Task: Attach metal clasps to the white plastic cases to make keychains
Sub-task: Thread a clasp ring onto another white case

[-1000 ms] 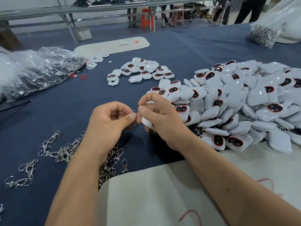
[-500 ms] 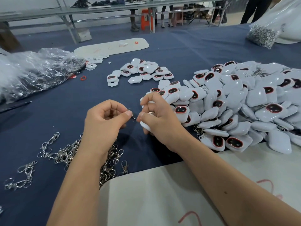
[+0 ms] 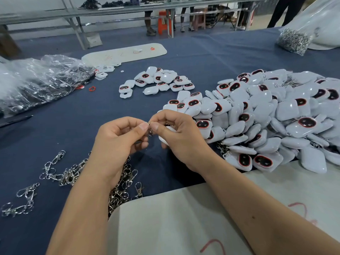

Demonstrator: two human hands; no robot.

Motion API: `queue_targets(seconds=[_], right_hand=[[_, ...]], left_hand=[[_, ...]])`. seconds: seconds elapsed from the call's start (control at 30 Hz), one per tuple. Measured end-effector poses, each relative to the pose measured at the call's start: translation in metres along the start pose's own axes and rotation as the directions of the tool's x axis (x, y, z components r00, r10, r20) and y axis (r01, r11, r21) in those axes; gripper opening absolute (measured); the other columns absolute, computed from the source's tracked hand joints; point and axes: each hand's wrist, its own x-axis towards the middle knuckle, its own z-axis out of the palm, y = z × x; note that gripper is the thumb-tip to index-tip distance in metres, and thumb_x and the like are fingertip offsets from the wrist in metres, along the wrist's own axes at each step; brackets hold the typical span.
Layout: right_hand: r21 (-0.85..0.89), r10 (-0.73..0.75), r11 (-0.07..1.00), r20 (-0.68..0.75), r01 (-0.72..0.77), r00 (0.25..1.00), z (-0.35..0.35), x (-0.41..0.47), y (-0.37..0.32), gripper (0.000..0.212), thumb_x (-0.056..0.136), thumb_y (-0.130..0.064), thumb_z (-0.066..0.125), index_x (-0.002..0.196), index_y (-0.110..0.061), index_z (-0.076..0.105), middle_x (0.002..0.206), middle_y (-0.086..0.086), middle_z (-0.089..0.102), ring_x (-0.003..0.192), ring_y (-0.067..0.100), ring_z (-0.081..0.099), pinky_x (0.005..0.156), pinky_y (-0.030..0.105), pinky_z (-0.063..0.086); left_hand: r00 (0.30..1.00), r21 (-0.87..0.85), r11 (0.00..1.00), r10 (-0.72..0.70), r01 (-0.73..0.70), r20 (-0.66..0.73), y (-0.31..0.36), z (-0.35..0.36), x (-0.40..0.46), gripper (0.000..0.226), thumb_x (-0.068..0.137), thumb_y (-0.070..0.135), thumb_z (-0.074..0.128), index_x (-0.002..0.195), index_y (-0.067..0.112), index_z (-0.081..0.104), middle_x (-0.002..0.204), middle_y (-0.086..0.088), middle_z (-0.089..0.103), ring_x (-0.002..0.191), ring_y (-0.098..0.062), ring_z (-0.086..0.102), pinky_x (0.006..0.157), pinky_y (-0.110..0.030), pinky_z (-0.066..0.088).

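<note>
Hands meet above the dark blue table cloth (image 3: 55, 129): the left hand (image 3: 117, 142) and right hand (image 3: 180, 138) pinch a small silver metal clasp (image 3: 150, 131) between thumbs and forefingers, the right also gripping a white plastic case (image 3: 164, 138) underneath. Loose silver clasps (image 3: 68, 175) lie under the left wrist. Further right spreads a heap of white cases with red-rimmed dark windows (image 3: 272, 115); a crumpled clear plastic bag (image 3: 38, 80) sits far left.

White case (image 3: 165, 138): mostly hidden behind the right hand (image 3: 181, 142); only a lower edge shows.
Metal clasp (image 3: 150, 132): a sliver visible between the thumbs, form unclear.
Clasp heap (image 3: 119, 192): partly covered by the left hand (image 3: 117, 144) and forearm.
Case pile (image 3: 276, 116): cut off at the right edge.
Plastic bag (image 3: 36, 83): contents indistinct, cropped at left.
</note>
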Motion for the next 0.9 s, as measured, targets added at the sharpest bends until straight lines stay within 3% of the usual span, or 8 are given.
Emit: queue_targets(seconds=[0.3, 0.6, 0.7, 0.8, 0.9], right_hand=[[0.03, 0.02, 0.999, 0.044, -0.021, 0.999, -0.0036, 0.0009, -0.0011, 0.016, 0.1, -0.009, 0.066, 0.087, -0.016, 0.071, 0.074, -0.006, 0.062, 0.056, 0.01, 0.051, 0.055, 0.02, 0.044], [-0.035, 0.013, 0.999, 0.024, -0.012, 1.0, -0.0033, 0.0002, 0.0027, 0.016, 0.098, -0.013, 0.069, 0.086, -0.021, 0.073, 0.074, -0.01, 0.065, 0.059, 0.009, 0.051, 0.056, 0.023, 0.047], [-0.046, 0.002, 0.999, -0.004, -0.002, 1.0, -0.002, -0.0002, 0.0043, 0.014, 0.098, -0.012, 0.07, 0.086, -0.019, 0.073, 0.072, -0.007, 0.064, 0.059, 0.013, 0.05, 0.056, 0.03, 0.047], [-0.042, -0.027, 0.999, -0.015, 0.026, 1.0, -0.0009, -0.0006, 0.0052, 0.01, 0.098, -0.011, 0.069, 0.089, -0.012, 0.073, 0.073, 0.012, 0.063, 0.061, 0.022, 0.048, 0.056, 0.038, 0.044], [-0.029, -0.023, 0.999, -0.003, 0.023, 1.0, -0.0021, 0.0006, 0.0043, 0.016, 0.101, -0.012, 0.065, 0.088, -0.014, 0.075, 0.074, 0.003, 0.066, 0.061, 0.011, 0.052, 0.057, 0.029, 0.047]], left_hand=[[0.997, 0.003, 1.0, -0.022, 0.022, 0.075, 0.0006, -0.003, -0.0005, 0.026, 0.099, 0.007, 0.061, 0.08, 0.013, 0.077, 0.075, -0.006, 0.068, 0.07, -0.014, 0.062, 0.064, -0.022, 0.056], [0.997, 0.059, 0.998, -0.017, 0.013, 0.069, -0.0017, -0.0063, 0.001, 0.019, 0.099, 0.005, 0.061, 0.085, 0.005, 0.074, 0.072, -0.004, 0.067, 0.067, -0.014, 0.062, 0.064, -0.021, 0.057], [0.999, 0.138, 0.99, 0.031, -0.037, 0.042, -0.0034, -0.0049, 0.0015, 0.018, 0.099, 0.004, 0.063, 0.084, 0.007, 0.073, 0.07, -0.001, 0.068, 0.066, -0.013, 0.063, 0.065, -0.023, 0.058], [0.991, 0.278, 0.951, 0.132, -0.133, 0.025, -0.0031, -0.0057, 0.0011, 0.016, 0.097, 0.007, 0.066, 0.083, 0.012, 0.072, 0.069, 0.0, 0.07, 0.064, -0.013, 0.065, 0.067, -0.028, 0.06], [0.961, 0.459, 0.853, 0.275, -0.248, 0.009, -0.0021, -0.0012, 0.0, 0.019, 0.093, 0.01, 0.069, 0.078, 0.022, 0.069, 0.073, 0.006, 0.072, 0.068, -0.013, 0.068, 0.067, -0.027, 0.057]])
